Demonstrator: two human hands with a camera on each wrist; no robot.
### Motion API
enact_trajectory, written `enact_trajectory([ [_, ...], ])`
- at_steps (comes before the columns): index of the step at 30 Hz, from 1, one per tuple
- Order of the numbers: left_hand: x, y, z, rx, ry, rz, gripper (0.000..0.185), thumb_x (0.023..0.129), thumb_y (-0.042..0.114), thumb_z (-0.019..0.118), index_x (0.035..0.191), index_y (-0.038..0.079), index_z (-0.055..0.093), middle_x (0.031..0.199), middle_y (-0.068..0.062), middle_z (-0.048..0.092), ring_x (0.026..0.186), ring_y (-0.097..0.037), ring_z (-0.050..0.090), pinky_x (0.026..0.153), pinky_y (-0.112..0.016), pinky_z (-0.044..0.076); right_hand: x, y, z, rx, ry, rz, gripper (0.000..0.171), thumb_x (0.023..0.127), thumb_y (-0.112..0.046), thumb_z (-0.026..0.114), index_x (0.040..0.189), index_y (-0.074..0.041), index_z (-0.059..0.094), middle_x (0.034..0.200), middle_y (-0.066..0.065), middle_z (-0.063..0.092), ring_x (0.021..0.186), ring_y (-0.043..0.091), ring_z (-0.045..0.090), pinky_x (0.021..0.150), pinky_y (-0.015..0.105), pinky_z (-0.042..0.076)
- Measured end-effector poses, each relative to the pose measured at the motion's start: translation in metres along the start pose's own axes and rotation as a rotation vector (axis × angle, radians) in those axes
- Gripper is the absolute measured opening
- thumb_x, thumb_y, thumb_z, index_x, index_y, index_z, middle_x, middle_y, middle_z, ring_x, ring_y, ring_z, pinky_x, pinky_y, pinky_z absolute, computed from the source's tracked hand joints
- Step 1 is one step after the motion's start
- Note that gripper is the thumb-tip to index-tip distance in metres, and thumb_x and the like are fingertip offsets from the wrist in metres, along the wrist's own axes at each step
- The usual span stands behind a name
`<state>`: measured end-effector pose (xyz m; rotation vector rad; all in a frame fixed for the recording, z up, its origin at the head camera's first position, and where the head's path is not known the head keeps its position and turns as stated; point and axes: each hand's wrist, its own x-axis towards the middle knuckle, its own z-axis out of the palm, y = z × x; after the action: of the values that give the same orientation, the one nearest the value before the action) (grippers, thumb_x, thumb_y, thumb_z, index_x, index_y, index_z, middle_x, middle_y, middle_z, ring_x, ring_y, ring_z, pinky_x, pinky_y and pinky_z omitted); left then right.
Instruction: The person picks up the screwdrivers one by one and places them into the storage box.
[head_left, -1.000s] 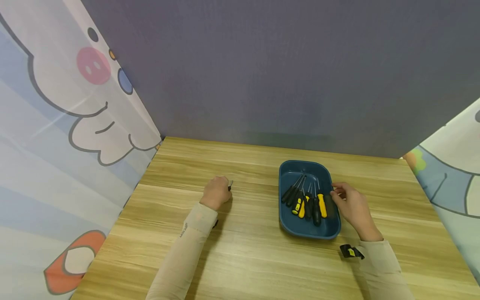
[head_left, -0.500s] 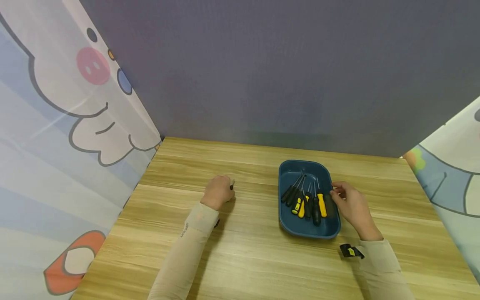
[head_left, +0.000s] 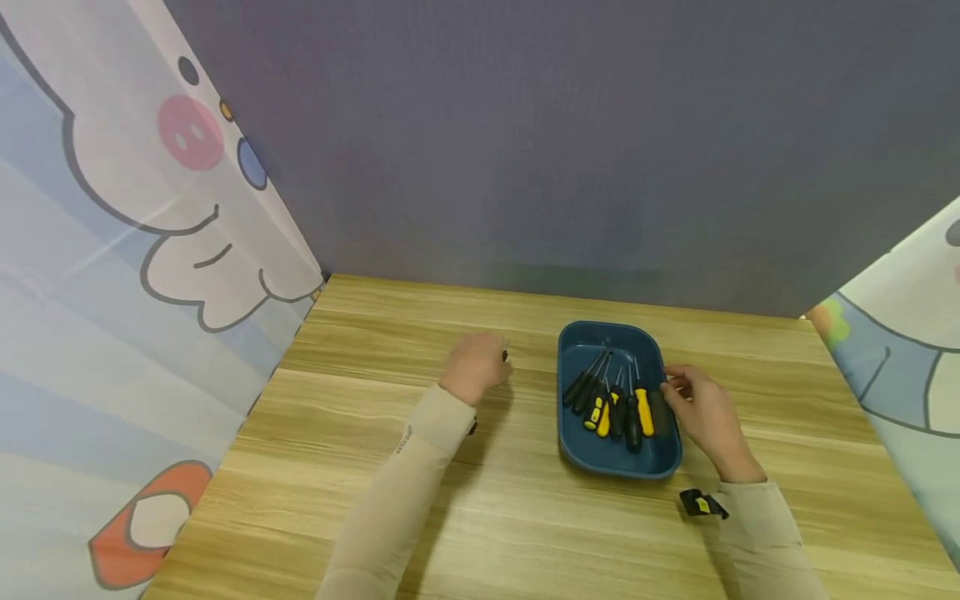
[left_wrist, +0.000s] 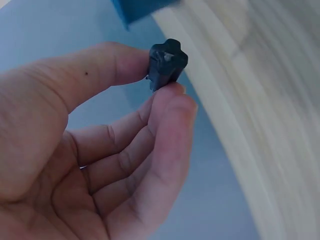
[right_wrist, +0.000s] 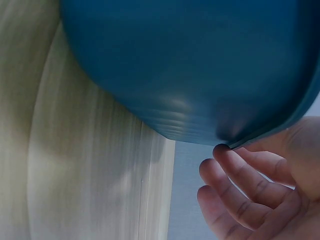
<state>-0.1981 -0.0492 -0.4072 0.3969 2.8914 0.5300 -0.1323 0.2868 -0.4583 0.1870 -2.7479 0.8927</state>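
My left hand [head_left: 476,367] is over the table, left of a dark blue plastic bin [head_left: 611,461]. Between its thumb and fingertips it pinches a small screwdriver [left_wrist: 168,64], whose black fluted handle end faces the left wrist camera. Most of that tool is hidden by the hand in the head view. My right hand [head_left: 707,414] holds the bin's right rim, thumb on the inner side and fingers outside. Inside the bin lie several screwdrivers [head_left: 632,423] with black or yellow handles, their shafts pointing mostly away from me.
The bin stands on a wood-grain table [head_left: 480,500]. A grey panel [head_left: 525,150] rises behind the table's back edge. Printed cartoon curtains [head_left: 90,350] hang at the left and right sides.
My left hand has moved right and slightly away from me with the screwdriver, closer to the bin. The right hand and the bin have stayed in place.
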Motion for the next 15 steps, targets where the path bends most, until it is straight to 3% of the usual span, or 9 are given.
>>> enact_trajectory([
  [6,0.011,0.035,-0.002,0.093,0.009,0.067,0.048,0.09,0.016,0.072,0.056,0.017,0.038,0.048,0.006,0.028,0.045,-0.01,0.028,0.045,-0.026,0.031,0.0,0.0,0.0,0.002,-0.001,0.007,0.029,0.098,-0.005,0.062,0.123,0.009,0.06,0.1,0.024,0.068,0.085,0.04,0.066,0.069,0.054,0.054],
  [10,0.018,0.058,0.001,0.121,0.011,0.123,0.041,0.09,0.017,0.073,0.06,0.016,0.044,0.055,0.005,0.037,0.052,-0.011,0.039,0.05,-0.026,0.038,0.0,0.0,0.0,0.005,-0.002,0.012,0.029,0.098,-0.005,0.061,0.124,0.009,0.06,0.101,0.024,0.067,0.086,0.041,0.065,0.07,0.055,0.054],
  [15,0.027,0.088,0.008,0.084,-0.026,0.158,0.033,0.092,0.021,0.073,0.068,0.015,0.052,0.059,0.004,0.039,0.052,-0.011,0.041,0.049,-0.024,0.038,0.0,0.0,0.001,0.004,0.005,0.01,0.029,0.098,-0.004,0.061,0.123,0.009,0.06,0.101,0.025,0.067,0.086,0.041,0.066,0.07,0.055,0.054],
])
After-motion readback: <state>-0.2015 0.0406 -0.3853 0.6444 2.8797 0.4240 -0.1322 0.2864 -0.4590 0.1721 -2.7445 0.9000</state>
